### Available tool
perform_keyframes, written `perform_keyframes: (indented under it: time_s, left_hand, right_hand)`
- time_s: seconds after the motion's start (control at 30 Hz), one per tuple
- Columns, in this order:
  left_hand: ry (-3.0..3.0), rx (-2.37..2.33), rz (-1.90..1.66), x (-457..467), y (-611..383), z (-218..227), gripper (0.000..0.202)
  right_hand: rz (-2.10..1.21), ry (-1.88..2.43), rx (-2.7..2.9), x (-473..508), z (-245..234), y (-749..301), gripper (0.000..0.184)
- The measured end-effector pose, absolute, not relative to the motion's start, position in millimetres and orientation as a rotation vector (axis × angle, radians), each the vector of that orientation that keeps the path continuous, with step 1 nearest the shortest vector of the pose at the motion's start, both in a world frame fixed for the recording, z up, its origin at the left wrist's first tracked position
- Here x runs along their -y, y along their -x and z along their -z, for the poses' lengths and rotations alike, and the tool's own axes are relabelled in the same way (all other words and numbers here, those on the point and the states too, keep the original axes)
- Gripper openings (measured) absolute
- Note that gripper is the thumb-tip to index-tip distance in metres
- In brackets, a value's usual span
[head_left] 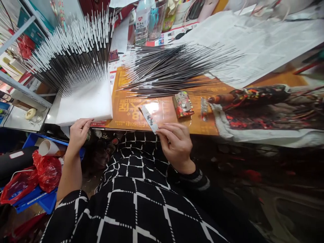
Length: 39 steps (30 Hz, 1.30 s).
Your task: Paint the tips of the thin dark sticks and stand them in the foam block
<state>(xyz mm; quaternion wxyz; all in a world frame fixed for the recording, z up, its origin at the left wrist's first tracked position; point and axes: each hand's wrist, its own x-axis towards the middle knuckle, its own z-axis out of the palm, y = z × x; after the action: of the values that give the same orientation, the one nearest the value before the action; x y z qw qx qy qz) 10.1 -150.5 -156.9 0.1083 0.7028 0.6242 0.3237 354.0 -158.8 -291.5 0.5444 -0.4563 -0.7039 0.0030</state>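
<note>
My right hand (175, 143) pinches a thin pale strip with dark marks (149, 118) at the table's near edge, its far end resting on the orange table top (131, 111). My left hand (78, 132) rests with curled fingers on the near edge of a white foam block (86, 101). Several thin dark sticks with white tips (76, 44) stand stuck upright in the foam. A loose pile of dark sticks (174, 69) lies fanned out on the table beyond my right hand.
A small paint-stained block (183, 104) lies right of the strip. A paint-spattered cloth and roll (258, 108) lies on the right, newspaper (253, 40) behind. Bottles and cups (152, 20) stand at the back. A blue crate with red bags (37, 175) sits on the floor at the left.
</note>
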Motion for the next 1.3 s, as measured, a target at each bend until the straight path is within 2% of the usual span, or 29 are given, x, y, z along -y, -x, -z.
perform_keyframes:
  time_s: [0.2,0.37,0.73,0.9,1.1,1.3]
  left_hand:
    - [-1.522,-1.541,-1.115,151.3,-21.3,164.4,0.022]
    - [-1.224,-1.347,-1.316,143.5,-36.9,164.1,0.029]
    - [-1.228,-1.278,-1.421,128.6,-47.2,161.6,0.037]
    - [-1.528,-1.346,-1.635,104.1,-21.8,110.4,0.038]
    - [-1.96,-1.599,-1.917,35.3,33.5,22.1,0.03]
    - [-2.119,-1.779,-1.804,-57.7,68.7,12.5,0.029]
  right_hand:
    - [-0.045,1.098,1.637,161.7,287.3,-352.2,0.012]
    - [-0.056,1.028,1.63,162.8,285.0,-347.8,0.013]
    - [0.023,1.017,1.718,159.4,296.0,-344.9,0.015]
    - [0.204,1.073,1.81,158.7,304.0,-343.0,0.03]
    - [0.349,1.098,1.86,158.1,309.6,-342.1,0.031]
    - [0.351,1.042,1.871,155.7,311.5,-345.6,0.03]
